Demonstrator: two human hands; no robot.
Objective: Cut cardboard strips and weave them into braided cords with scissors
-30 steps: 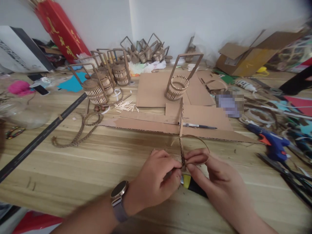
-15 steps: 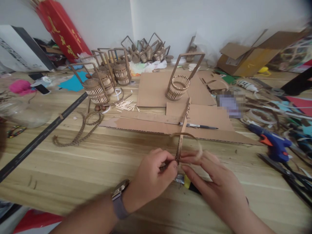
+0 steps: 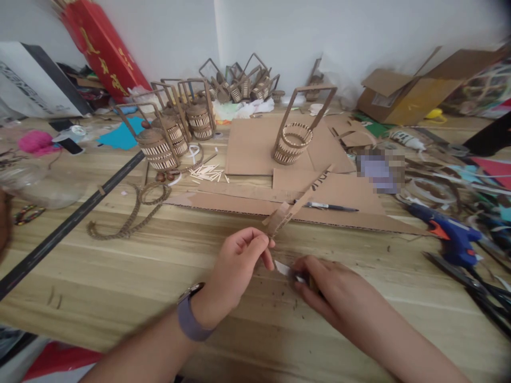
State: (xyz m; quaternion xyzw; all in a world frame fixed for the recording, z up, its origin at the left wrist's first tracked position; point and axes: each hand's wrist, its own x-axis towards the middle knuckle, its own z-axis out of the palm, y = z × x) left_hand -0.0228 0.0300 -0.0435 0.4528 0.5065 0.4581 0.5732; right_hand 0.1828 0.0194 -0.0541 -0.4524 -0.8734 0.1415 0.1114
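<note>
Pinched between the thumb and fingers of my left hand (image 3: 243,260) is the lower end of a cardboard strip (image 3: 301,199), which slants up to the right, a curled piece near its base. My right hand (image 3: 335,284) grips a utility knife (image 3: 286,269); its blade points left, close to my left fingertips, and most of the handle is hidden in my palm. Beyond the strip, a marker pen (image 3: 327,206) lies on flat cardboard (image 3: 223,202). Further back, a small slatted basket (image 3: 293,143) with a tall handle stands upright on more cardboard.
Several lidded baskets (image 3: 157,149) stand back left, near loose sticks (image 3: 207,173) and braided cord (image 3: 136,215). A long black strip (image 3: 75,221) crosses the table's left. At right lie a blue glue gun (image 3: 449,231), scissors (image 3: 467,287) and a glue bottle (image 3: 407,140). Behind is a cardboard box (image 3: 415,90).
My right hand has let go of the strip and picked up the utility knife from the table. My left hand has shifted left and up, and the strip now leans right.
</note>
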